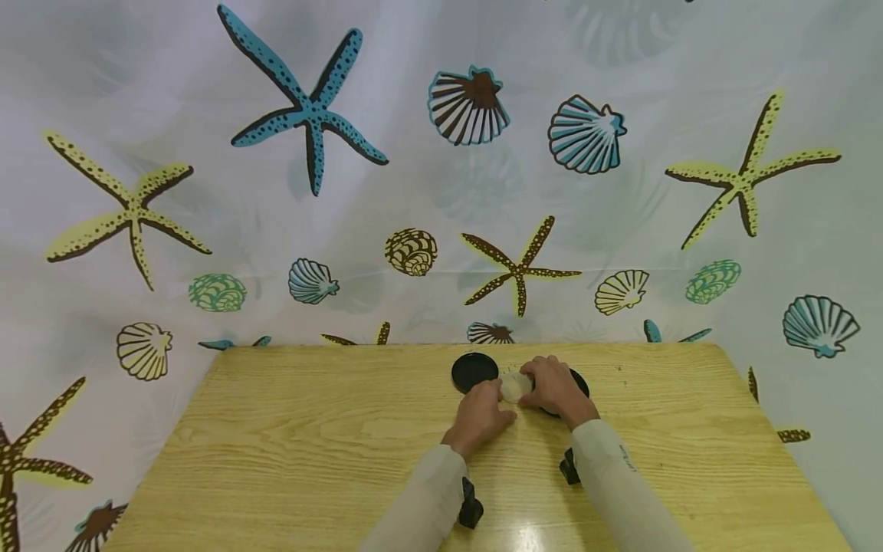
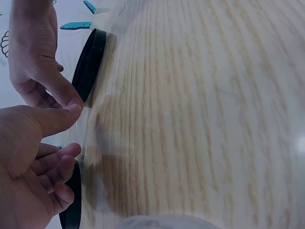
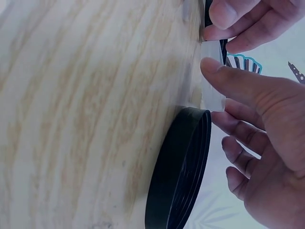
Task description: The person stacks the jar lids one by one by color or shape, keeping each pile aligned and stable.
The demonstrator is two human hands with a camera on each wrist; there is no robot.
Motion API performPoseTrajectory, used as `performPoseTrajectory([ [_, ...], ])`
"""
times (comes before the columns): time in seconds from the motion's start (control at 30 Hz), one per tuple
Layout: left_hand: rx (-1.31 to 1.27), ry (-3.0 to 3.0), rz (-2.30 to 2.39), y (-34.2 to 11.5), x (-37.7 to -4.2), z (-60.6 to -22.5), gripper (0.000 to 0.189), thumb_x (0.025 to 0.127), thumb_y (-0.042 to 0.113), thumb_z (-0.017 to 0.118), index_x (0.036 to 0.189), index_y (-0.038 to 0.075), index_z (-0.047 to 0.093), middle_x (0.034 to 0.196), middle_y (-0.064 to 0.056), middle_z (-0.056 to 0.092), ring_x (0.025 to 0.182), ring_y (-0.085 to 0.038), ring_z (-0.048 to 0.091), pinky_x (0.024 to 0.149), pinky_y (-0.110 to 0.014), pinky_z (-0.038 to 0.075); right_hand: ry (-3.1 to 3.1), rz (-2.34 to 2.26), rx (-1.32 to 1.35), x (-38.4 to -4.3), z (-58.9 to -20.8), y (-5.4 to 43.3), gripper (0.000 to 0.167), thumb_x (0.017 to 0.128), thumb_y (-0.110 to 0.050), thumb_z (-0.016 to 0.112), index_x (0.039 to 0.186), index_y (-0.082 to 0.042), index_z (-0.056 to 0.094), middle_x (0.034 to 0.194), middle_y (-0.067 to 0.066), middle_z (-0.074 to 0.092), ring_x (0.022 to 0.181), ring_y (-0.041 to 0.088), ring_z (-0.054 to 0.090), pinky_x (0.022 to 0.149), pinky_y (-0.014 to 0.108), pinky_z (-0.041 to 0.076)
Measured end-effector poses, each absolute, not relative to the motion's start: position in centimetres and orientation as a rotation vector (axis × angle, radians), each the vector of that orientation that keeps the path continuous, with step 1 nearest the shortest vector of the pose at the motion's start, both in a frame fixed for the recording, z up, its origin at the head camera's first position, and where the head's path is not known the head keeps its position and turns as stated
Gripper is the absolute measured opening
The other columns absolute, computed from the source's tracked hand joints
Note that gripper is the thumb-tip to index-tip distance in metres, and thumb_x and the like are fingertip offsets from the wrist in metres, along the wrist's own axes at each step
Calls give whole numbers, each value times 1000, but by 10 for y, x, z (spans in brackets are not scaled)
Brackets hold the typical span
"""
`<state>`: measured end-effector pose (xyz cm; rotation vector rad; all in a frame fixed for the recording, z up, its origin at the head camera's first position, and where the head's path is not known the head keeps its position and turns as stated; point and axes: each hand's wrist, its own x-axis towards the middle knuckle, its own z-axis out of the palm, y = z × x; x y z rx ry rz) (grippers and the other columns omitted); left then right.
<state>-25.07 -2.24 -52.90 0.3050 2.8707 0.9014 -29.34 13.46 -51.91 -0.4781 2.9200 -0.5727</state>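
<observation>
A pale translucent round disc (image 1: 513, 388) lies on the table between the two hands. My left hand (image 1: 479, 414) grips its left side with curled fingers. On the opposite side my right hand (image 1: 552, 383) holds the rim; the thumb and fingers straddle the translucent disc (image 3: 213, 90) in the right wrist view. A black round dish (image 1: 474, 372) sits just beyond the left hand. The second black round dish (image 1: 581, 382) is partly hidden under the right hand and wrist; its ridged inner wall shows as a black dish (image 3: 178, 171) in the right wrist view.
The light wooden table (image 1: 310, 437) reaches back to a hanging white cloth (image 1: 386, 192) printed with starfish and shells. Cloth also hangs along both sides. Black wrist mounts (image 1: 471, 506) stick out from the beige sleeves.
</observation>
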Motion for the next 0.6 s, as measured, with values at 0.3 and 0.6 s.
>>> performPoseTrajectory([
  [0.3,296,2886,913,-24,-251,-530,47,82,21,73,121,-2,59,98,-8,63,87,-20,59,74,-35,49,2907,-606,-472,-291,-517,135,50,74,-25,82,117,-6,66,100,8,62,92,26,53,90,48,40],
  [0.6,300,2888,933,-27,-251,-525,26,82,18,74,98,3,61,80,-2,54,70,-15,48,63,-29,40,2912,-629,-464,-288,-512,135,49,74,-25,82,117,-8,66,102,7,63,95,27,53,91,47,40],
])
